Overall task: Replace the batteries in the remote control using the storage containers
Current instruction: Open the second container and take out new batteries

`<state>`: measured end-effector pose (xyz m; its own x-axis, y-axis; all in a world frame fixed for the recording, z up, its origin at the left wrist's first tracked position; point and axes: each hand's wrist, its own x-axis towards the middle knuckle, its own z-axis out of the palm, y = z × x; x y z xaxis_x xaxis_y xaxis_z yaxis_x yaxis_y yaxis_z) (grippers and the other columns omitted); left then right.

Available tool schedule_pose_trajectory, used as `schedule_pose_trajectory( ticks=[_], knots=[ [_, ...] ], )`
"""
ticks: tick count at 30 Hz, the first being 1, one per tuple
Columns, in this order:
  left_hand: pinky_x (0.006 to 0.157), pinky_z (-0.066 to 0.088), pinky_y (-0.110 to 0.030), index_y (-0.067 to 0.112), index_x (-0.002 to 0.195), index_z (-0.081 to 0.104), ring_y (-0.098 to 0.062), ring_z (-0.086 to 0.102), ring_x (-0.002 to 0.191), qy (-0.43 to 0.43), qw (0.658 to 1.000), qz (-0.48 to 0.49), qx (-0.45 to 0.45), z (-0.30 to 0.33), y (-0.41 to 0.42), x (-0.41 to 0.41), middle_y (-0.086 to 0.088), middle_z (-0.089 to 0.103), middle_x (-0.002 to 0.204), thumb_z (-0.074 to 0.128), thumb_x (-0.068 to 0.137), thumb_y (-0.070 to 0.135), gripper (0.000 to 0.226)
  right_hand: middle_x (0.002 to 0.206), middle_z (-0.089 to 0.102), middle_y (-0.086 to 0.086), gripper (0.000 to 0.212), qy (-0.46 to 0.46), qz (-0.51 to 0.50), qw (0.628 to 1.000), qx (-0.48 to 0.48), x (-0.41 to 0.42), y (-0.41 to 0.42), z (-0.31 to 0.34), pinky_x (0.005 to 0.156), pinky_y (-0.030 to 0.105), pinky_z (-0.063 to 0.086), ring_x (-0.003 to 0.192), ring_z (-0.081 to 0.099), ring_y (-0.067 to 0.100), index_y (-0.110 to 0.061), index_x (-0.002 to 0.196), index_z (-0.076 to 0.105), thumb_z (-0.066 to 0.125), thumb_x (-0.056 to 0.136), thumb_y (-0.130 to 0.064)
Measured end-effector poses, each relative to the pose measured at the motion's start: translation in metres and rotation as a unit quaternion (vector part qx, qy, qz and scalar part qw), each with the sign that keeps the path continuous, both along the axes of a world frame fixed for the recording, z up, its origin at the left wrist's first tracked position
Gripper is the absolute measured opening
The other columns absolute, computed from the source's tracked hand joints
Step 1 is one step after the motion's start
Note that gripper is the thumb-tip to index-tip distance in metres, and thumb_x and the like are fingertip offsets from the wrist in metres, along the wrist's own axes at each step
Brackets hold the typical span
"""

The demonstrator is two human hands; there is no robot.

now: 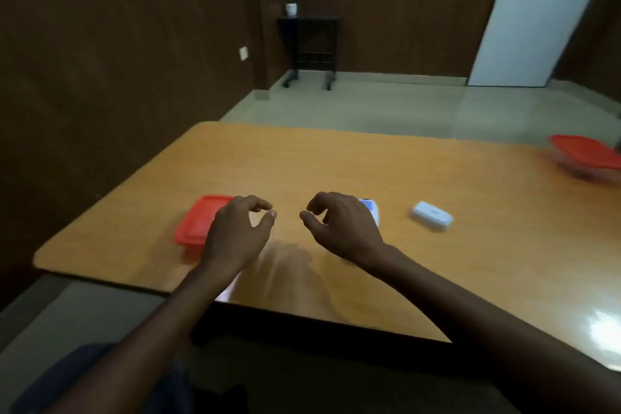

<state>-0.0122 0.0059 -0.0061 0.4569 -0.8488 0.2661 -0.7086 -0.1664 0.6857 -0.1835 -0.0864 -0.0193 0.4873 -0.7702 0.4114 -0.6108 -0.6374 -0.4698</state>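
Note:
A container with a red lid [198,223] rests on the wooden table [336,161] near its left edge, partly hidden behind my left hand [240,228]. My right hand [339,223] hovers beside it, fingers curled and apart, holding nothing. Behind that hand, a white remote control [371,210] peeks out, mostly covered. A small white piece [432,215], perhaps the battery cover, lies to the right of it. A second red-lidded clear container [588,156] stands at the far right edge of the view. Both hands float just above the tabletop.
The table's front edge runs below my forearms. Beyond the table lie a tiled floor, a dark side table [309,44] by the wood-panelled wall and a white door [531,17] at the back right.

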Motion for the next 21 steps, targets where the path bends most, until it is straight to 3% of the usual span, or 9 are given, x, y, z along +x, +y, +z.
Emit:
schedule_pose_trajectory(
  ticks=[4, 6, 8, 12, 14, 16, 19, 21],
  knots=[
    [0.104, 0.04, -0.041, 0.02, 0.124, 0.066, -0.034, 0.05, 0.125, -0.04, 0.987, 0.14, 0.059, -0.008, 0.03, 0.057, -0.013, 0.062, 0.129, 0.061, 0.09, 0.023, 0.035, 0.105, 0.074, -0.003, 0.037, -0.002, 0.035, 0.996, 0.084, 0.076, 0.025, -0.009, 0.075, 0.032, 0.052, 0.095, 0.067, 0.018, -0.02, 0.121, 0.067, 0.06, 0.093, -0.043],
    [0.104, 0.041, -0.041, 0.018, 0.14, 0.055, -0.037, 0.05, 0.127, 0.023, 0.98, 0.167, 0.102, -0.008, 0.034, 0.07, -0.017, 0.056, 0.139, 0.056, 0.092, 0.02, 0.049, 0.111, 0.072, 0.001, 0.045, -0.038, 0.047, 0.98, 0.187, 0.103, 0.03, -0.013, 0.063, 0.031, 0.054, 0.089, 0.07, 0.022, -0.018, 0.131, 0.06, 0.061, 0.093, -0.041],
    [0.098, 0.046, -0.038, 0.015, 0.144, 0.051, -0.036, 0.056, 0.124, 0.13, 0.973, 0.173, 0.084, -0.006, 0.033, 0.074, -0.017, 0.057, 0.14, 0.056, 0.09, 0.013, 0.054, 0.114, 0.07, 0.004, 0.05, -0.085, 0.056, 0.956, 0.276, 0.121, 0.033, -0.017, 0.047, 0.033, 0.054, 0.076, 0.072, 0.027, -0.016, 0.138, 0.054, 0.062, 0.092, -0.035],
    [0.09, 0.057, -0.039, 0.018, 0.141, 0.053, -0.031, 0.066, 0.108, 0.292, 0.937, 0.188, -0.011, -0.005, 0.026, 0.067, -0.012, 0.066, 0.127, 0.066, 0.083, 0.01, 0.06, 0.117, 0.071, 0.009, 0.053, -0.123, 0.027, 0.944, 0.305, 0.123, 0.028, -0.018, 0.077, 0.048, 0.062, 0.096, 0.071, 0.028, -0.015, 0.138, 0.054, 0.07, 0.088, -0.023],
    [0.085, 0.061, -0.044, 0.018, 0.139, 0.057, -0.031, 0.069, 0.101, 0.373, 0.911, 0.167, -0.046, -0.003, 0.019, 0.058, -0.012, 0.068, 0.122, 0.072, 0.08, 0.013, 0.061, 0.118, 0.07, 0.007, 0.055, -0.159, 0.021, 0.936, 0.314, 0.103, 0.026, -0.011, 0.067, 0.041, 0.063, 0.089, 0.073, 0.024, -0.015, 0.141, 0.053, 0.071, 0.089, -0.019],
    [0.077, 0.061, -0.04, 0.016, 0.134, 0.062, -0.031, 0.07, 0.099, 0.445, 0.888, 0.105, -0.057, 0.002, 0.012, 0.045, -0.013, 0.069, 0.118, 0.075, 0.082, 0.011, 0.054, 0.116, 0.071, 0.005, 0.051, -0.192, 0.016, 0.934, 0.3, 0.071, 0.027, 0.002, 0.052, 0.032, 0.059, 0.069, 0.073, 0.02, -0.017, 0.14, 0.055, 0.07, 0.092, -0.017],
    [0.073, 0.056, -0.038, 0.014, 0.13, 0.063, -0.026, 0.07, 0.086, 0.544, 0.837, -0.018, -0.056, 0.012, 0.004, 0.017, -0.012, 0.073, 0.108, 0.078, 0.083, 0.013, 0.05, 0.112, 0.074, 0.002, 0.046, -0.207, 0.021, 0.947, 0.246, 0.015, 0.026, 0.02, 0.06, 0.038, 0.062, 0.06, 0.072, 0.018, -0.021, 0.137, 0.059, 0.071, 0.092, -0.023],
    [0.066, 0.053, -0.033, 0.011, 0.128, 0.063, -0.019, 0.067, 0.072, 0.588, 0.803, -0.071, -0.062, 0.012, -0.003, -0.004, -0.008, 0.074, 0.095, 0.079, 0.08, 0.015, 0.051, 0.108, 0.073, -0.004, 0.051, -0.187, 0.038, 0.956, 0.223, -0.023, 0.027, 0.028, 0.069, 0.03, 0.061, 0.064, 0.072, 0.013, -0.026, 0.135, 0.061, 0.077, 0.087, -0.035]
  ],
)
